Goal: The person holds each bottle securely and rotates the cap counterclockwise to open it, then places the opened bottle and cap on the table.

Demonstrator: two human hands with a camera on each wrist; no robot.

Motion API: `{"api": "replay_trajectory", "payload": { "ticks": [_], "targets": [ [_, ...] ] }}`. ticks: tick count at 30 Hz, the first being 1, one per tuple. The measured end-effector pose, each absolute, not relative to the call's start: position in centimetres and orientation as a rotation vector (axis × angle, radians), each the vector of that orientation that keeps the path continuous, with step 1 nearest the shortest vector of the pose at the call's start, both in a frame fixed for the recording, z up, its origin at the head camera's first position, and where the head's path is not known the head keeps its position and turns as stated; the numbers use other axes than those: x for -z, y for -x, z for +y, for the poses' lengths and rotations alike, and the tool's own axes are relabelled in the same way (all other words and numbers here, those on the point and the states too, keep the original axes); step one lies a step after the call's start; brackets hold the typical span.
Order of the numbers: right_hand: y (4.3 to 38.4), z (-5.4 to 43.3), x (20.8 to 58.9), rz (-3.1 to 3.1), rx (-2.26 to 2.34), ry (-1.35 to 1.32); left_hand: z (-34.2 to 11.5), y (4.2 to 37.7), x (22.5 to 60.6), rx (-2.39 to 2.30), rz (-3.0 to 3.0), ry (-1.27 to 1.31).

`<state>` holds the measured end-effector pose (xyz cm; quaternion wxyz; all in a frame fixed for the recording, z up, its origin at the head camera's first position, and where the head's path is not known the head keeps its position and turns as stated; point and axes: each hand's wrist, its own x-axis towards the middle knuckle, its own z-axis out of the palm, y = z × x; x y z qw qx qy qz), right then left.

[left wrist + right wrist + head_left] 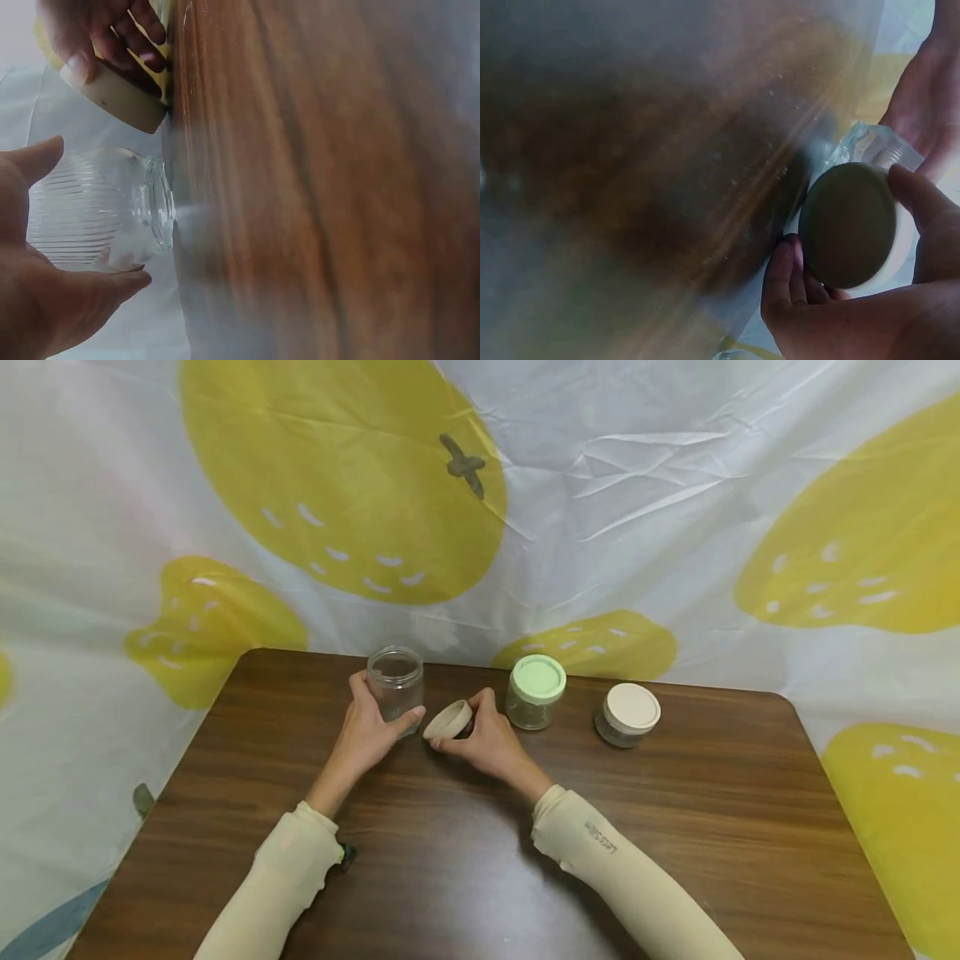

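Note:
My left hand (365, 733) grips a tall clear glass jar (395, 687) standing near the back edge of the table, thumb on one side and fingers on the other. No lid is on this jar. Fine ridges mark the jar's wall (82, 214) in the left wrist view. Just right of it, my right hand (492, 742) pinches a round cream lid (447, 721) by its rim. That lid is tilted, its hollow side toward the jar and its flat top (847, 225) facing the right wrist camera.
Right of my hands stand a glass jar with a light green lid (538, 678) and a shorter jar with a cream lid (633, 707). The brown wooden table (675, 827) meets a white curtain with yellow fruit prints (600, 552) at its back edge.

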<state>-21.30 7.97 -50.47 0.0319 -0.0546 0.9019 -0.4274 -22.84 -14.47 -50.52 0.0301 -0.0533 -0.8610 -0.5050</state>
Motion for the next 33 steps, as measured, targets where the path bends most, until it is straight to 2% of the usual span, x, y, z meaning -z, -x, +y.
{"api": "replay_trajectory", "payload": {
  "ticks": [15,33],
  "targets": [
    [21.2,8.3,50.5,2.775,1.318,0.148,-15.0,22.5,49.1,1.330,-2.806,0.122],
    [20.8,8.5,51.1,2.794,1.314,0.182,-15.9,21.7,49.4,1.378,-2.774,0.126]
  ]
}}
